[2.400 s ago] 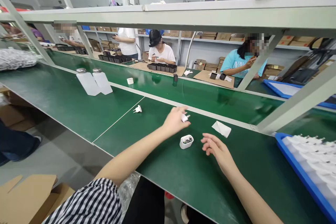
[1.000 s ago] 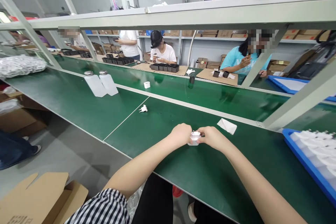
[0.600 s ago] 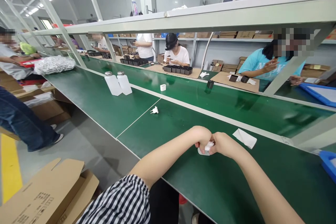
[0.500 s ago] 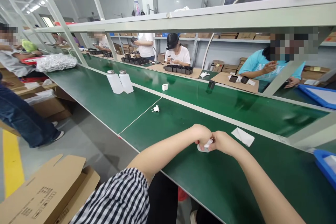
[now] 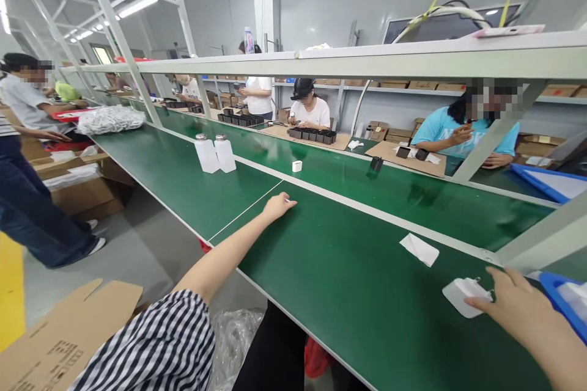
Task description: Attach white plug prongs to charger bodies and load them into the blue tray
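Note:
My left hand (image 5: 277, 206) is stretched forward over the green bench, fingers closed together. A sliver of a white plug head (image 5: 287, 199) shows at its fingertips; the rest is covered by my fingers. At the lower right, my right hand (image 5: 516, 296) is beside a white power adapter (image 5: 461, 297) with metal pins facing up. Thumb and fingers are apart, the thumb tip touching the adapter's near side. Left of that adapter lies a folded white cloth or paper (image 5: 419, 248).
Past the bench's white divider strip (image 5: 343, 195) stand a small white block (image 5: 297, 166) and a black adapter (image 5: 376, 164). Two white bottles (image 5: 215, 154) are at left. A blue tray (image 5: 562, 293) sits at right, near a metal post (image 5: 527, 232). Several co-workers sit opposite.
My hands have separated. The left went forward to where the small white plug head lay; the right moved right, where the white adapter now is. The camera view shifted slightly.

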A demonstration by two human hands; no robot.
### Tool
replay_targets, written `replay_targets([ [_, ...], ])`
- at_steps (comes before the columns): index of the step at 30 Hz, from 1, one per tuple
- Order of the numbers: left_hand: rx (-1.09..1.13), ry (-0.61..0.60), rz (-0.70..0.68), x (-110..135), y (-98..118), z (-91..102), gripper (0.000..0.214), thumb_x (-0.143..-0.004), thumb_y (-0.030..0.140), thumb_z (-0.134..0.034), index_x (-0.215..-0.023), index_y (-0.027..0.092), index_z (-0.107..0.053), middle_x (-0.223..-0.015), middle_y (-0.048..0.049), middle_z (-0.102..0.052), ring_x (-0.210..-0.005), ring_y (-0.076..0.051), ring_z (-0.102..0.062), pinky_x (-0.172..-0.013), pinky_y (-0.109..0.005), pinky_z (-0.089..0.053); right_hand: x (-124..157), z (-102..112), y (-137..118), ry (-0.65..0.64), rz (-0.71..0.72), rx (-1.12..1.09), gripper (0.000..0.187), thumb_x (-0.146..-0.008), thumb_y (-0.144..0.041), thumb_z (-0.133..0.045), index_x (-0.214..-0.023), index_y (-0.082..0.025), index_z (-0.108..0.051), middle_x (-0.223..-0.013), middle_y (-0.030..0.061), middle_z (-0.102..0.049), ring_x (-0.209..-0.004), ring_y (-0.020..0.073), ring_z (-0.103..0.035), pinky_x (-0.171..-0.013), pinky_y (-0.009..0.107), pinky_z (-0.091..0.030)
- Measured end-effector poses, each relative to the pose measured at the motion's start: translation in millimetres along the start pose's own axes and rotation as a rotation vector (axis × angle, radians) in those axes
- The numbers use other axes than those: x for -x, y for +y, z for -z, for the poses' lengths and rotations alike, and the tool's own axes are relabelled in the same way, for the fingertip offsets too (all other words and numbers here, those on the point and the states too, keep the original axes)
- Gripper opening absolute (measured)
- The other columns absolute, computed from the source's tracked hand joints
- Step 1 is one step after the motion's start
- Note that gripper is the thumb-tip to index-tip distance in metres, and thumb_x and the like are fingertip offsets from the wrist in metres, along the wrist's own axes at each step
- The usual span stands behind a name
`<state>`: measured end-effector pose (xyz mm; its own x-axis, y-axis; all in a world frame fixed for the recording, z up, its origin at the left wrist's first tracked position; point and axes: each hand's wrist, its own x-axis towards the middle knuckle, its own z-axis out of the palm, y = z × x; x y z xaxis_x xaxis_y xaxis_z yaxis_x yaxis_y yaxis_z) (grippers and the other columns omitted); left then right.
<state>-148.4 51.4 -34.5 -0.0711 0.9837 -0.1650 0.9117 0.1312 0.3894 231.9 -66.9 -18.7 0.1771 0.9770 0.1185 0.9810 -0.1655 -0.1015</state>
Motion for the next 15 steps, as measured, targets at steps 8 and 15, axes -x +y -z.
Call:
replay_targets([
  [8, 0.545, -0.820, -0.170, 62, 100, -53.0, 0.059, -0.062, 0.067, -0.028, -0.048, 0.013, -0.047, -0.033, 0.0033, -0.041, -0.036, -0.007, -0.044, -0.045, -0.019, -0.039, 26, -19, -108, -0.116, 0.636, -0.436, 0.028, -0.074, -0.029, -0.036, -0.101, -0.029, -0.044, -0.110, 0.0053, -0.043, -0.080, 0.0185, -0.054, -0.061, 0.030, -0.047],
  [15, -0.059, -0.347, -0.423, 9, 118, -67.1, 0.041, -0.072, 0.050, -0.036, -0.065, 0.015, -0.056, -0.060, -0.0036, -0.056, -0.065, -0.015, -0.054, -0.064, -0.026, -0.041, 31, -51, -99, -0.253, 0.503, -0.683, 0.012, -0.075, -0.030, -0.037, -0.075, -0.026, -0.048, -0.084, 0.0006, -0.053, -0.056, 0.0120, -0.053, -0.053, 0.025, -0.046],
])
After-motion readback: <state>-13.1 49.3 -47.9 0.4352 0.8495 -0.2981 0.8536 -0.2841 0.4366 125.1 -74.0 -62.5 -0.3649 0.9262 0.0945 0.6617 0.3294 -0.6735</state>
